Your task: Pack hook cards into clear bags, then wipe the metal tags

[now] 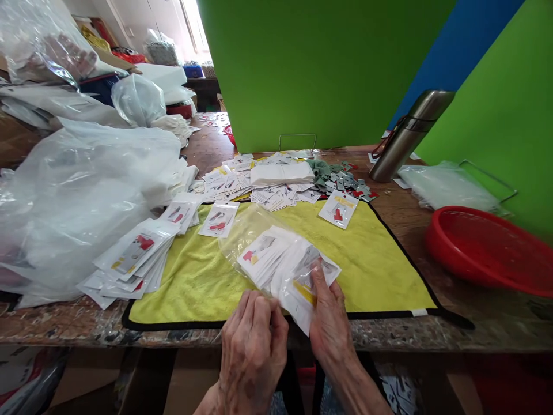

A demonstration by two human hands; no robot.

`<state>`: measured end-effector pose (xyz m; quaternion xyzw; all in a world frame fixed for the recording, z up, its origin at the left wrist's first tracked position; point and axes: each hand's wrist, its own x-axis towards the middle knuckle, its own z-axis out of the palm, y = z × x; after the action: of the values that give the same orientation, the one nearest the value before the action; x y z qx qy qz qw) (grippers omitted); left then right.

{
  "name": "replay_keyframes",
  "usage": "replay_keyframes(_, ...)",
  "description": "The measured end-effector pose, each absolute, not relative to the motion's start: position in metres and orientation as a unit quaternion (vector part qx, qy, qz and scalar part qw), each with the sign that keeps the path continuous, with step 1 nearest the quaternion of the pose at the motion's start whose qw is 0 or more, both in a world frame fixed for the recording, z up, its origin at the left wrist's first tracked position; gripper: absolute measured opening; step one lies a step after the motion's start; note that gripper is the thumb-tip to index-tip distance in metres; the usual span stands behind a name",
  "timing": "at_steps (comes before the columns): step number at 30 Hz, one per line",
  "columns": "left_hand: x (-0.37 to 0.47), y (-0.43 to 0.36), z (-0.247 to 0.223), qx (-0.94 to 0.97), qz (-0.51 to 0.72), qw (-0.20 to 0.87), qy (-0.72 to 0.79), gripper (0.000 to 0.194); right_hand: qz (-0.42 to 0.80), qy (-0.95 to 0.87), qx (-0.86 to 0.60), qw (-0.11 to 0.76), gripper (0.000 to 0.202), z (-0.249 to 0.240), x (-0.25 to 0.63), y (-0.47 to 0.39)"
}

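A clear plastic bag (pixel 242 230) lies over the yellow cloth (pixel 371 259) and holds a bundle of small printed packets (pixel 265 256). My right hand (pixel 330 317) grips packets at the bag's right side, thumb on top. Closed near the bag's lower edge, my left hand (pixel 254 340) pinches what looks like the bag's edge, mostly hidden by the fingers. Two single packets, one at the upper left (pixel 219 219) and one at the upper right (pixel 339 210), rest on the cloth. A fanned stack of packets (pixel 133 253) is left of the bag.
Large plastic bags (pixel 86 196) fill the left side. Behind the cloth are loose cards (pixel 224 181), a white paper stack (pixel 281 173) and small metal pieces (pixel 345 181). A steel flask (pixel 401 141), flat plastic bags (pixel 451 185) and a red basket (pixel 488 248) are at right.
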<state>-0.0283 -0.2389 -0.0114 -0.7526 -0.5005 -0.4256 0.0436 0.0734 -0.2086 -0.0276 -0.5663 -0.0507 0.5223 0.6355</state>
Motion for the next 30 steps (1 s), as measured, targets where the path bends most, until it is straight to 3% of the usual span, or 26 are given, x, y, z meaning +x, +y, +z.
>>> replay_keyframes(5,-0.024,-0.24,-0.014,-0.758,-0.426,0.031,-0.492,0.018,0.526,-0.073,-0.543,0.651,0.051,-0.021,0.073,-0.201)
replay_keyframes(11,-0.025,-0.241,-0.018,-0.766,-0.413,0.022,-0.492,0.019,0.679,-0.043,-0.39,0.621,0.048,-0.024,0.091,-0.202)
replay_keyframes(17,-0.044,-0.226,-0.002,-0.784,-0.414,-0.038,-0.462,0.011,0.719,-0.036,-0.354,0.597,0.042,-0.029,0.098,-0.202)
replay_keyframes(23,-0.06,-0.205,-0.005,-0.762,-0.349,-0.078,-0.539,0.025,0.73,-0.062,-0.367,0.573,0.045,-0.024,0.093,-0.202)
replay_keyframes(30,-0.05,-0.216,-0.02,-0.729,-0.383,-0.075,-0.563,0.033,0.72,-0.039,-0.358,0.593,0.043,-0.02,0.085,-0.201)
